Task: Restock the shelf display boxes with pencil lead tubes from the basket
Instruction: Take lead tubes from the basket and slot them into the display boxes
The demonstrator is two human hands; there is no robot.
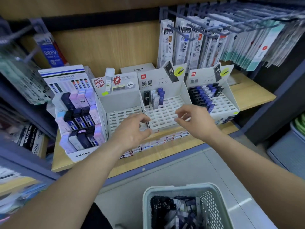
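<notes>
Two hands, the left hand [132, 131] and the right hand [194, 119], hover loosely curled and apparently empty over the near-bare middle display box [165, 113], while the pencil lead tubes [165, 207] lie in the basket [165, 187] below; judged between loads, the next move calls for reaching down for tubes.

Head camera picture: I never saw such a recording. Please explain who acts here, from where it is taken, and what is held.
No machine here: a person works with bare hands, and one camera on the person's head looks forward and down. The left hand and right hand hover over white display boxes on a wooden shelf. The second box from the left looks empty; the third box has few lead tubes. Below, a basket holds more tubes. Fingers are curled, but blur hides whether they hold anything.
</notes>
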